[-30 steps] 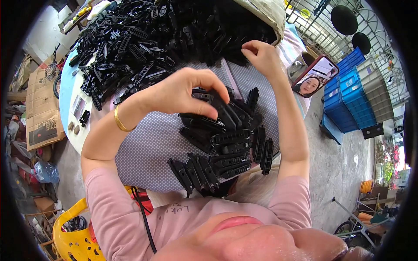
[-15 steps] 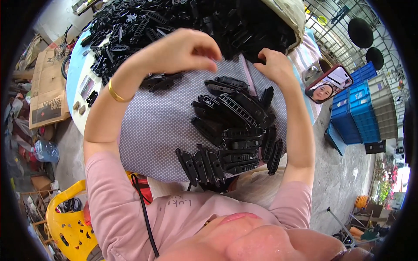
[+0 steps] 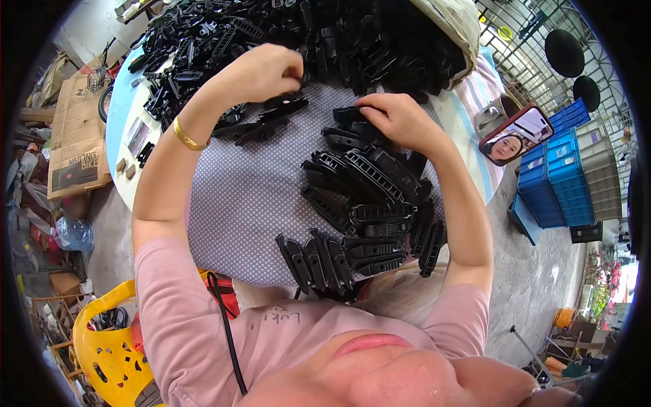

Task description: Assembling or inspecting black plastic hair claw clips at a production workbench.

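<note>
My left hand (image 3: 266,76), with a gold bangle on its wrist, is over the near edge of a big heap of black plastic parts (image 3: 217,41). Its fingers are curled in, and whatever they hold is hidden. Just below them lie a few loose curved black parts (image 3: 261,125). My right hand (image 3: 400,119) has its thumb and fingers closed on one black plastic part (image 3: 351,115), at the far end of a laid-out group. In that group, long ribbed black parts (image 3: 373,173) lie side by side, running down to the near table edge, where several more (image 3: 315,261) stand in a row.
A dotted grey cloth (image 3: 230,203) covers the near tabletop. At the right edge, a phone (image 3: 517,136) leans against a metal mug (image 3: 491,115). A pale sack (image 3: 451,27) borders the heap. Blue crates (image 3: 566,176) stand right, a yellow chair (image 3: 112,346) left.
My left hand has moved left, over the loose parts by the heap. My right hand has come leftward and nearer from the heap's edge, bringing a black part to the group's far end.
</note>
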Motion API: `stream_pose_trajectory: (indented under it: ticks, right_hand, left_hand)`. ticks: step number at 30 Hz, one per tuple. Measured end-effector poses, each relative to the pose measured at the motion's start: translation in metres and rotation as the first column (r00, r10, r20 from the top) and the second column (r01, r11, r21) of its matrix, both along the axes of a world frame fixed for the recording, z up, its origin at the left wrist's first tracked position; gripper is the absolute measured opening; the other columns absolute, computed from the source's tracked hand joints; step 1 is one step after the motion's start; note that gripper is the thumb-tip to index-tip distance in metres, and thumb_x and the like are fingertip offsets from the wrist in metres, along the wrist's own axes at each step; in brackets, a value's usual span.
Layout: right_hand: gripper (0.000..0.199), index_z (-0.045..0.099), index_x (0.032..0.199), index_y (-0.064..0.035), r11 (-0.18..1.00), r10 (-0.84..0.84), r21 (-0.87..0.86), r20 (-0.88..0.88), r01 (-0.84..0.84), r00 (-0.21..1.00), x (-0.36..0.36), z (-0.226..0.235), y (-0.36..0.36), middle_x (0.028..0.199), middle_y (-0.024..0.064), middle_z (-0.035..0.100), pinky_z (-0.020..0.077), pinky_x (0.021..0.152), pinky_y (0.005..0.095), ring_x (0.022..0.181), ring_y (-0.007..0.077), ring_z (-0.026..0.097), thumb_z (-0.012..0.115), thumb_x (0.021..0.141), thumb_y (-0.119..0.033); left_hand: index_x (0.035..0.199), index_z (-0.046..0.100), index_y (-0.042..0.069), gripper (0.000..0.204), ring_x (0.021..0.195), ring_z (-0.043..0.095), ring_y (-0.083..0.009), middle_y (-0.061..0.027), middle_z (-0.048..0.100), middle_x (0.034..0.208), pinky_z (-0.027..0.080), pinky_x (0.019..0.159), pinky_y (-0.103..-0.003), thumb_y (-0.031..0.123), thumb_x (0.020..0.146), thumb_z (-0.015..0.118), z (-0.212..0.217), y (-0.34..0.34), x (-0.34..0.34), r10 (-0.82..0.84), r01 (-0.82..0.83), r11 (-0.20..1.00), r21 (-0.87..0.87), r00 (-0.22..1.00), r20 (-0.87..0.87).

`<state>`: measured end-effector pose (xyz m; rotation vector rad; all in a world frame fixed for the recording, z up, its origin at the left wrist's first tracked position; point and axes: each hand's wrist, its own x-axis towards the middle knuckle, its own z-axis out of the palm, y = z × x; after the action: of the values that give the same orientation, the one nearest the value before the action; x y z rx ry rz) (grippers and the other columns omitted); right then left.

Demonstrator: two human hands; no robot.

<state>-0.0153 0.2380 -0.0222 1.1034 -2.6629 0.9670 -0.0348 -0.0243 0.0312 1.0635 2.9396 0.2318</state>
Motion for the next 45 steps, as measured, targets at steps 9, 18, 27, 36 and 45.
stream_pose_trajectory:
  ticks: [9,18,27,36,45]
  right_hand:
    - [0.025,0.057,0.108,0.0018,0.916,0.029,-0.384,0.349,0.115,0.937,0.014,0.024,-0.009,0.083,0.0041,0.063,0.0478,0.065,0.021,0.07,0.0076,0.057,0.051,0.09,-0.015]
    - [0.027,0.054,0.11,0.0022,0.858,0.016,-0.46,0.471,0.231,0.882,0.012,0.026,-0.01,0.086,0.0068,0.065,0.0483,0.064,0.0222,0.072,0.0101,0.059,0.047,0.092,-0.016]
    - [0.023,0.057,0.109,0.0003,0.858,0.033,-0.496,0.319,0.137,0.947,0.014,0.028,-0.006,0.086,0.004,0.063,0.0462,0.064,0.0214,0.073,0.0092,0.057,0.051,0.091,-0.013]
    - [0.021,0.062,0.101,-0.0006,0.959,-0.133,-0.271,-0.164,0.085,0.977,0.021,0.028,-0.014,0.083,0.0099,0.065,0.0462,0.062,0.023,0.066,0.012,0.057,0.061,0.083,-0.01]
    - [0.031,0.061,0.104,-0.0022,0.956,-0.166,-0.281,-0.266,0.088,0.949,0.018,0.023,-0.016,0.087,0.0129,0.063,0.0476,0.066,0.0275,0.072,0.0196,0.06,0.068,0.077,-0.016]
  left_hand:
    - [0.103,0.043,-0.006,0.02,0.086,0.063,-0.0178,-0.0134,0.061,0.094,0.054,0.076,-0.028,0.009,0.09,0.047,-0.016,0.032,0.004,-0.049,-0.373,0.486,0.79,0.891,0.451]
    - [0.118,0.048,-0.003,0.03,0.092,0.061,-0.0185,-0.0124,0.058,0.103,0.049,0.088,-0.032,0.004,0.088,0.049,-0.026,0.05,0.019,-0.396,-0.475,0.222,0.852,0.754,0.524]
    - [0.112,0.055,-0.001,0.026,0.084,0.061,-0.0181,-0.0101,0.061,0.097,0.051,0.072,-0.026,0.013,0.09,0.053,-0.023,0.047,0.019,-0.44,-0.626,0.23,0.745,0.616,0.654]
    - [0.107,0.059,0.001,0.029,0.064,0.056,-0.0078,-0.0033,0.061,0.08,0.047,0.057,-0.019,0.022,0.087,0.059,-0.025,0.043,0.013,-0.299,-0.611,0.359,0.705,0.641,0.707]
    - [0.111,0.057,0.0,0.033,0.064,0.056,-0.006,-0.0061,0.065,0.081,0.046,0.058,-0.019,0.008,0.08,0.064,-0.014,0.048,0.029,-0.078,-0.239,0.648,0.723,0.924,0.375]
